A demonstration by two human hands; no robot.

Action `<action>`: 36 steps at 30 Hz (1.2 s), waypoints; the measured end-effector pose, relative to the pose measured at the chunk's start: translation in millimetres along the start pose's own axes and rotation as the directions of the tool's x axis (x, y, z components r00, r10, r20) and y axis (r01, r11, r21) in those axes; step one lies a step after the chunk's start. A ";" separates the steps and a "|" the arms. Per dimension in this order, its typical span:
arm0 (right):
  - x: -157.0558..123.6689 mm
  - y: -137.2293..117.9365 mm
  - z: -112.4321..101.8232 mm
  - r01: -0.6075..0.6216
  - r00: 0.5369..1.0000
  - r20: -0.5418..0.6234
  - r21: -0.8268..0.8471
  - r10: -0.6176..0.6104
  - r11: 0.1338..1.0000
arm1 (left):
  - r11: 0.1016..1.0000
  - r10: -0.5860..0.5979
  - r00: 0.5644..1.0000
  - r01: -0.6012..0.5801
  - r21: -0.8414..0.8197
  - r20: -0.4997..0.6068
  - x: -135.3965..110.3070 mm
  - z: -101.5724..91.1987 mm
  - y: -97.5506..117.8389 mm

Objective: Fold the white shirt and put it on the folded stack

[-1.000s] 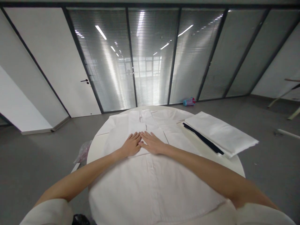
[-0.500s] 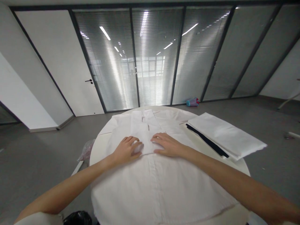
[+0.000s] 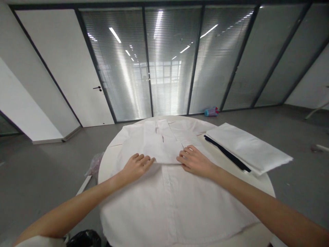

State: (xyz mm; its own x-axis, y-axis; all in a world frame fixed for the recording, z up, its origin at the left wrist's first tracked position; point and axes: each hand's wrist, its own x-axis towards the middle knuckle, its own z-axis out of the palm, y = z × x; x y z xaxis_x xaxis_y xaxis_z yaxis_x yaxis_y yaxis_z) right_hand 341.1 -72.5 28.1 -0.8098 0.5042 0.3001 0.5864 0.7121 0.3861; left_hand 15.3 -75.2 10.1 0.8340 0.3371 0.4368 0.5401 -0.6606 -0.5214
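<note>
From the head camera, a black bag (image 3: 83, 239) is cut off by the lower edge, and a pinkish plastic bag (image 3: 94, 164) sits on the floor, partly behind a round white table (image 3: 264, 188). On the table lies a white button-front shirt (image 3: 169, 202), folded at the top; the left hand (image 3: 136, 168) rests open and spread on it, while the right hand (image 3: 195, 162) curls at the fold's edge, pinching or merely touching, I cannot tell. A folded white cloth (image 3: 246, 146) lies just beside the shirt, and a teal bottle (image 3: 211, 112) stands beyond, by the glass wall (image 3: 167, 61).

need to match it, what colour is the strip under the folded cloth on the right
The strip is very dark, navy or black; best in the head view.
</note>
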 end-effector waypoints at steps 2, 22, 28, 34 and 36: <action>1.3 -1.6 2.7 -0.033 0.998 -0.057 -0.022 0.032 0.999 | 1.000 -0.021 1.000 0.022 0.020 -0.017 -1.2 -1.2 -1.2; 1.9 -5.6 -2.1 -0.719 0.626 0.432 0.643 0.649 0.265 | 0.972 -0.196 0.979 0.201 -0.124 0.054 -4.4 5.6 -2.6; 11.3 -10.2 8.3 -0.547 0.575 0.601 0.787 0.555 -0.285 | 0.993 -0.053 0.984 0.070 -0.094 0.168 -15.6 9.8 -5.8; 11.9 -0.6 0.3 -0.513 0.596 0.522 0.832 0.610 -0.212 | 0.992 -0.087 0.988 0.098 -0.076 0.131 -13.2 7.3 -7.3; 10.8 2.5 -12.2 -0.467 0.633 0.430 0.875 0.644 -0.125 | 0.986 -0.147 0.988 0.150 -0.068 0.040 -10.4 -3.8 -10.4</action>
State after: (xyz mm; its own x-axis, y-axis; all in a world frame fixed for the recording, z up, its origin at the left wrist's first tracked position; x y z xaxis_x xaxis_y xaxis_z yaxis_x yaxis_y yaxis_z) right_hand 334.0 -71.2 42.9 -0.1435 0.9876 0.0633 0.2885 0.1029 -0.9519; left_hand 0.6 -74.4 13.8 0.7492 0.4572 0.4794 0.6500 -0.6469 -0.3989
